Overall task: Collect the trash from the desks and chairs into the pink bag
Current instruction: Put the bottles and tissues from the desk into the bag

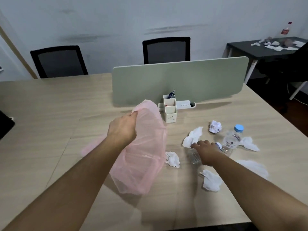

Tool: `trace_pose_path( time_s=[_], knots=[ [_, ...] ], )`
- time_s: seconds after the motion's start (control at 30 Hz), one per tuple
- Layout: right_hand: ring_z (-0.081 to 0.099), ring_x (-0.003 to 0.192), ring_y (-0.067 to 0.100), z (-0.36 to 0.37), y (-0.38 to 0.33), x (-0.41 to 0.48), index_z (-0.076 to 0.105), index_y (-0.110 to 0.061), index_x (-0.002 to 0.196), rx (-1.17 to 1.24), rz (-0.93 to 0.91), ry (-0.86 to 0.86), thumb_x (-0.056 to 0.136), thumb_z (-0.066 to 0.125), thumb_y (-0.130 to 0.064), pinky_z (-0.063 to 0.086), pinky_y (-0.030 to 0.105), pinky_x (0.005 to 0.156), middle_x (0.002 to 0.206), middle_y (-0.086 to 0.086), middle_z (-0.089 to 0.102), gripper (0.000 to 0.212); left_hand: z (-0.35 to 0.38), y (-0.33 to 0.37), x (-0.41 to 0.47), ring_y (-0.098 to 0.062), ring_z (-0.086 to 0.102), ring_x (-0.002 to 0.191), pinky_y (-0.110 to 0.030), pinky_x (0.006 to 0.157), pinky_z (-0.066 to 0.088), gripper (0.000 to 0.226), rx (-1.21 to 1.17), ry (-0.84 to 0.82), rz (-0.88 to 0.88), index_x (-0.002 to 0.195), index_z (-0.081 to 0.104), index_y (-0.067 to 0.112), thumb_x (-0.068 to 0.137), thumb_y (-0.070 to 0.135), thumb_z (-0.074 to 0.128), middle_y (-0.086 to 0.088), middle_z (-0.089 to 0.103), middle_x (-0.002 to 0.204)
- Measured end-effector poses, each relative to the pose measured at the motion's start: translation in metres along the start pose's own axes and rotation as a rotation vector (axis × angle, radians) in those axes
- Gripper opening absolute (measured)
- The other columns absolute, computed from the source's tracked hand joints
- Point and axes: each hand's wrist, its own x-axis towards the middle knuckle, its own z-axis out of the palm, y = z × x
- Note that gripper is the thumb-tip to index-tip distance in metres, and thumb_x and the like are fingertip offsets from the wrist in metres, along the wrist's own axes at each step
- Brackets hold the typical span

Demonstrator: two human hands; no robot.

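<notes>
— Where's the pink bag (141, 147)?

— Held up over the near middle of the wooden desk (50, 114), hanging limp. The left hand (123, 129) is clamped on its upper edge, fingers pinched into the plastic. The mouth faces right, toward the litter.

— And the trash?

— All right of the bag. A clear bottle lying on its side (194, 156) sits under the right hand (205, 152); the fingers curve down over it, but I cannot tell whether they have closed on it. An upright bottle with a blue cap (232, 139) stands just right of that hand. Crumpled tissues (192, 136) lie around both, and a paper ball (215, 127) farther back, near the pen holder (170, 108).

— So which step?

— Looks like the first pickup here, the lying bottle. Next it needs a firm wrap round the slippery body, then a short carry left into the bag's mouth, which the left hand should spread wider.

— More elsewhere?

— Scraps on the far right black table (246, 49).
</notes>
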Motion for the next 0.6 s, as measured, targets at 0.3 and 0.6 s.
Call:
trace_pose_path(
  time_s=[0.3,0.6],
  knots=[
    [0.043,0.125,0.031,0.035,-0.005,0.009,0.037,-0.020,0.134,-0.143,-0.033,0.071,0.090,0.051,-0.023,0.028,0.045,0.106,0.133,0.009,0.046,0.046,0.018,0.037,0.008,-0.035,0.057,0.109,-0.042,0.082,0.050,0.060,-0.086,-0.064,-0.014,0.138,0.036,0.018,0.080,0.002,0.045,-0.004,0.050,0.131],
    [0.059,0.085,0.030,-0.064,-0.048,-0.008,0.028,-0.015,0.117,0.456,-0.185,0.060,0.070,0.069,-0.041,0.043,0.034,0.070,0.106,0.010,0.059,0.068,-0.005,0.056,0.010,-0.029,0.053,0.119,-0.037,0.090,0.046,0.066,-0.266,0.001,0.031,0.143,0.033,0.023,0.082,0.002,0.046,0.000,0.049,0.138]
  ],
)
